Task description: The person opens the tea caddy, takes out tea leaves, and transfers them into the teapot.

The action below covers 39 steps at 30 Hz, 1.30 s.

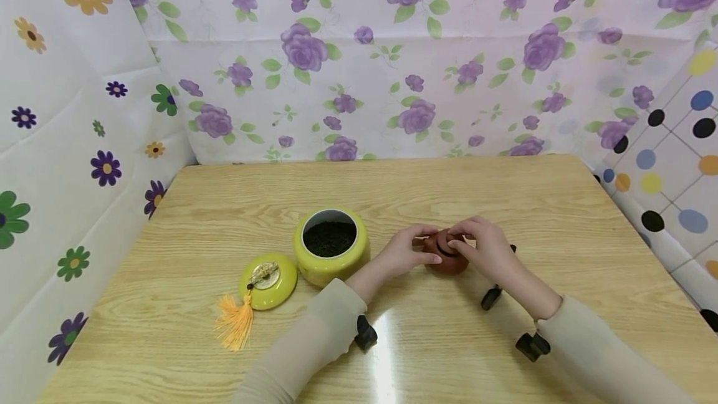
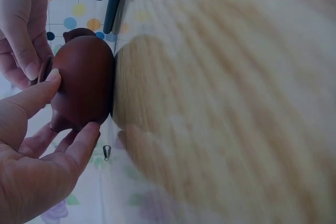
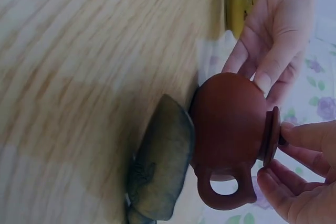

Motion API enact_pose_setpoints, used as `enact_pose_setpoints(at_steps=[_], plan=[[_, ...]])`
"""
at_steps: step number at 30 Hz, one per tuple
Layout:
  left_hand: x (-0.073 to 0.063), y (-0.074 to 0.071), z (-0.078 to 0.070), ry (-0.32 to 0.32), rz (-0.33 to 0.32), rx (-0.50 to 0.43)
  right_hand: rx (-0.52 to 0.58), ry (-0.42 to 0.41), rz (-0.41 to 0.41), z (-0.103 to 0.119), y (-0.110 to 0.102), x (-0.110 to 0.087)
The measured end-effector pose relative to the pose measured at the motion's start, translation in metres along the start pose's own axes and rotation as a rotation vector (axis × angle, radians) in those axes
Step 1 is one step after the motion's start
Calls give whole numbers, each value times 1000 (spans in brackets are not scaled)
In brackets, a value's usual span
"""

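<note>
A small reddish-brown clay teapot [image 1: 447, 265] stands on the wooden table. My left hand [image 1: 408, 249] holds its spout side, with the thumb on the shoulder and fingers at the body, as the left wrist view shows. The fingers of my right hand [image 1: 487, 243] pinch the teapot's lid [image 3: 273, 136] by its knob, over the mouth of the pot. In the right wrist view the handle [image 3: 227, 191] points away from the left hand. A dark scoop-like tool [image 3: 163, 163] lies close beside the pot, partly hidden under the right forearm in the head view.
Left of the pot stands a yellow jar [image 1: 314, 267] without its cover, holding dark tea leaves [image 1: 330, 239]. Its yellow lid [image 1: 280, 295], with a gold knob and orange tassel [image 1: 237, 323], lies on the table [image 1: 185, 254] beside it. Floral cloth [image 1: 359, 80] hangs behind.
</note>
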<state>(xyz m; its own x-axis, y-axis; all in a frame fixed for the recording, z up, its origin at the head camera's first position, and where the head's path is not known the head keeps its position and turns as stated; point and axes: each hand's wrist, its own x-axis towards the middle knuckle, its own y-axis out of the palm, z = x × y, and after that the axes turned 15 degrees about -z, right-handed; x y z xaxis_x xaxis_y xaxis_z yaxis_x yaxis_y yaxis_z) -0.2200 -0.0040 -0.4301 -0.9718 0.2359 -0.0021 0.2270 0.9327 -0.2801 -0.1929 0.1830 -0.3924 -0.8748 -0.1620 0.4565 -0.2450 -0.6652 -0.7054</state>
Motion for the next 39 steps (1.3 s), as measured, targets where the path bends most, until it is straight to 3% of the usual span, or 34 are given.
enact_pose_setpoints(at_steps=[15,23,30,35,39], plan=[[-3,-1,-3,16,10,-18,-31,12,37,-1,2,0],[-3,-1,-5,38,7,47,-31,24,41,1,-1,0],[-8,-7,-20,94,-19,184,-20,44,-12,6,-12,2],[-17,-16,-36,136,-17,124,21,27,-72,13,-20,4],[-28,-27,-47,206,-25,100,74,10,-122,21,-24,6]])
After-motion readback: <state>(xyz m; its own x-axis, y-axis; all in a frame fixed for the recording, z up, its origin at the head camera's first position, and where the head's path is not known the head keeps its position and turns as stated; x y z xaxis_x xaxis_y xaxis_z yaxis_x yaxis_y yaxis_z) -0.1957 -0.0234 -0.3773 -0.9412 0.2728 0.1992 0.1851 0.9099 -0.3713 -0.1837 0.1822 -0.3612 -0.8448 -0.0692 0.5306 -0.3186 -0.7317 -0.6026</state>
